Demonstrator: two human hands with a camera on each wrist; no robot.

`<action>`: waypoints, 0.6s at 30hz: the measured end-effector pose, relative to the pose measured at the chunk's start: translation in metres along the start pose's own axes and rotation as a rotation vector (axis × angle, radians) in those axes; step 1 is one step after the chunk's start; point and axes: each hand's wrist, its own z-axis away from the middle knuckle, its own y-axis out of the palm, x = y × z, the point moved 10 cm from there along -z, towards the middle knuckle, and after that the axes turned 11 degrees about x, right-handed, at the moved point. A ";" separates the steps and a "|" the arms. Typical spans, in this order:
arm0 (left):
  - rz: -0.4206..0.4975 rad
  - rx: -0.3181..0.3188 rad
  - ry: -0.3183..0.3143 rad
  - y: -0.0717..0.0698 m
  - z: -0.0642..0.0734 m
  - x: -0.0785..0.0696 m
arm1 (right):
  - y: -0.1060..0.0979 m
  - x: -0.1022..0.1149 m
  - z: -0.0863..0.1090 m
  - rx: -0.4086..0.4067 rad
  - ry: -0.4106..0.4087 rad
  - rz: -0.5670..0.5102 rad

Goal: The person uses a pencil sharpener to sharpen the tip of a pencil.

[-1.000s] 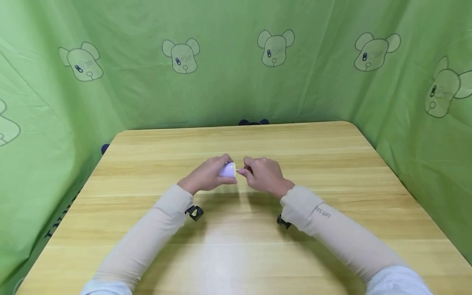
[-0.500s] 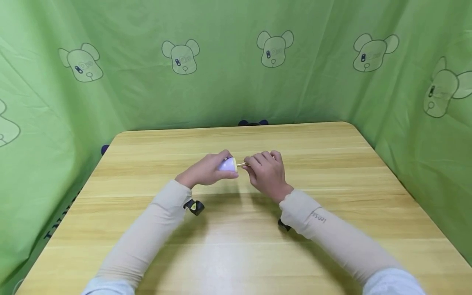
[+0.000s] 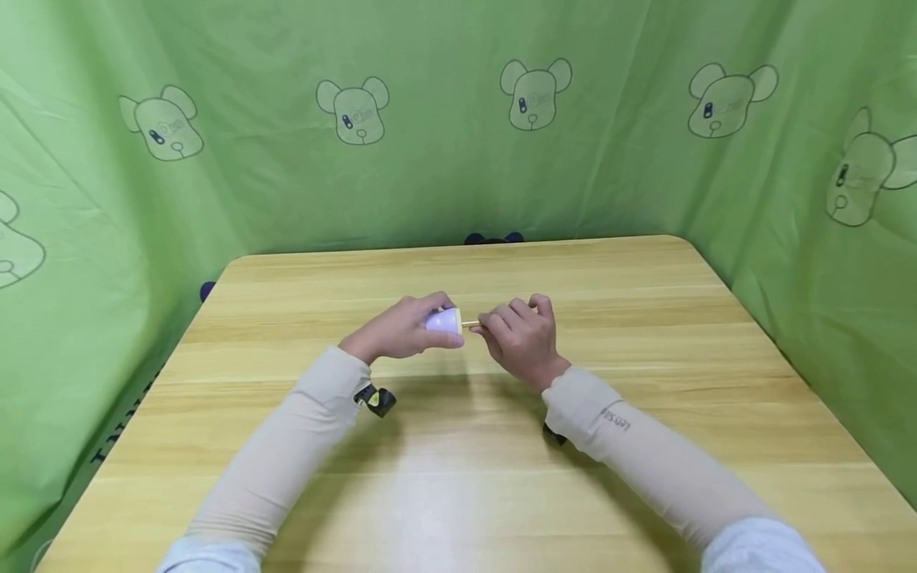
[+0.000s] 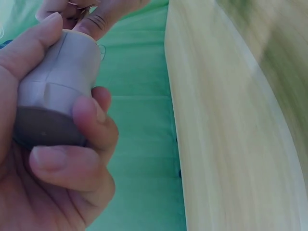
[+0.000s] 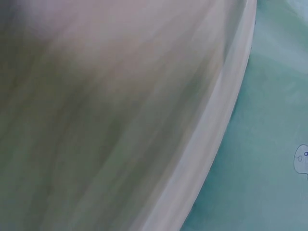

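Cylinder (image 3: 442, 321), lavender with a yellow rim (image 3: 459, 321), is held sideways above the counter (image 3: 286, 318), grasped by the left grip (image 3: 403, 328). The right grip (image 3: 526, 344) pinches a thin gold rod (image 3: 470, 324) at the cylinder's rimmed end.

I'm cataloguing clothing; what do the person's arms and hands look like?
The left hand and right hand wear no gloves. The left sleeve and right sleeve are beige and close-fitting, the right one with small dark lettering. Pale blue fabric shows at their upper ends. A left black device and a right black device show below the wrists.
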 end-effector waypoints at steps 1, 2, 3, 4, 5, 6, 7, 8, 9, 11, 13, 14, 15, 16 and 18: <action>0.010 0.010 -0.004 0.002 0.000 0.001 | 0.000 0.001 0.001 -0.004 -0.015 0.000; 0.020 0.019 -0.007 0.003 -0.001 0.002 | 0.000 0.001 0.002 -0.006 -0.029 0.000; 0.026 0.028 -0.009 0.005 -0.002 0.004 | 0.000 0.001 0.003 -0.006 -0.041 0.002; 0.034 0.035 -0.009 0.007 -0.002 0.004 | 0.001 0.002 0.003 -0.007 -0.052 -0.002; 0.041 0.040 -0.006 0.008 -0.003 0.005 | 0.001 0.002 0.004 -0.005 -0.060 -0.005; 0.044 0.042 -0.003 0.009 -0.003 0.005 | 0.001 0.002 0.005 -0.002 -0.065 -0.010; 0.048 0.042 0.001 0.010 -0.004 0.005 | 0.002 0.002 0.005 0.002 -0.067 -0.018; 0.049 0.041 0.004 0.010 -0.004 0.005 | 0.003 0.002 0.005 0.010 -0.067 -0.024; 0.050 0.041 0.007 0.011 -0.004 0.005 | 0.003 0.002 0.006 0.016 -0.066 -0.032; 0.054 0.046 0.006 0.013 -0.005 0.005 | 0.004 0.002 0.006 0.031 -0.061 -0.049; 0.060 0.055 0.001 0.014 -0.005 0.005 | 0.005 0.001 0.006 0.045 -0.054 -0.061; 0.065 0.062 -0.004 0.015 -0.005 0.006 | 0.005 0.002 0.006 0.052 -0.053 -0.065; 0.071 0.070 -0.009 0.017 -0.005 0.006 | 0.005 0.002 0.006 0.061 -0.052 -0.066; 0.075 0.074 -0.015 0.017 -0.005 0.006 | 0.005 0.002 0.006 0.070 -0.048 -0.070; 0.082 0.075 -0.019 0.017 -0.005 0.006 | 0.006 0.001 0.005 0.091 -0.038 -0.070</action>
